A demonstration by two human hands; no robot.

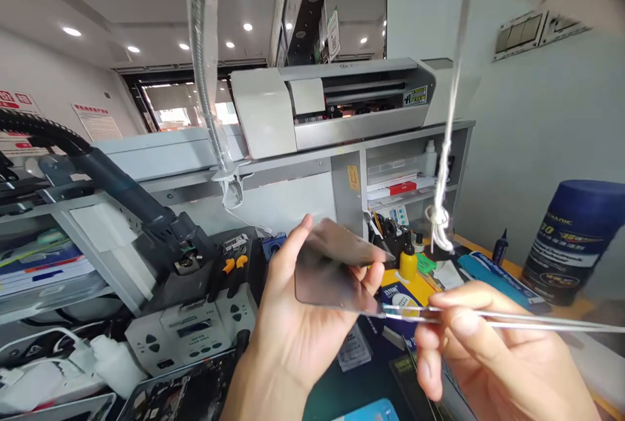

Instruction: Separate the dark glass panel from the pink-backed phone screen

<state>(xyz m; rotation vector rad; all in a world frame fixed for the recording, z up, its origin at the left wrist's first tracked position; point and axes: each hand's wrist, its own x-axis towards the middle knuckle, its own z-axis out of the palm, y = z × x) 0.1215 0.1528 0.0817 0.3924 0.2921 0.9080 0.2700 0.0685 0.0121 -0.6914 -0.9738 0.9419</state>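
Two thin, dark, phone-sized panels rest in my left hand (288, 323), its thumb up at their left edge and its fingers curled around the right side. The lower panel (322, 281) has rounded corners and a glossy face. Above it, the upper panel (344, 243) is tilted and blurred; whether the two are joined I cannot tell. Pinched in my right hand (478, 336) is a pair of metal tweezers (420, 312). Their tips meet the lower panel's right corner, where a small piece sits too blurred to name.
A yellow bottle (408, 262) and a large blue canister (569, 245) stand to the right. Knotted white string (439, 216) hangs ahead. A white control unit (188, 333) and an opened device (180, 388) lie left. Behind is a shelf with a cutter-like machine (361, 131).
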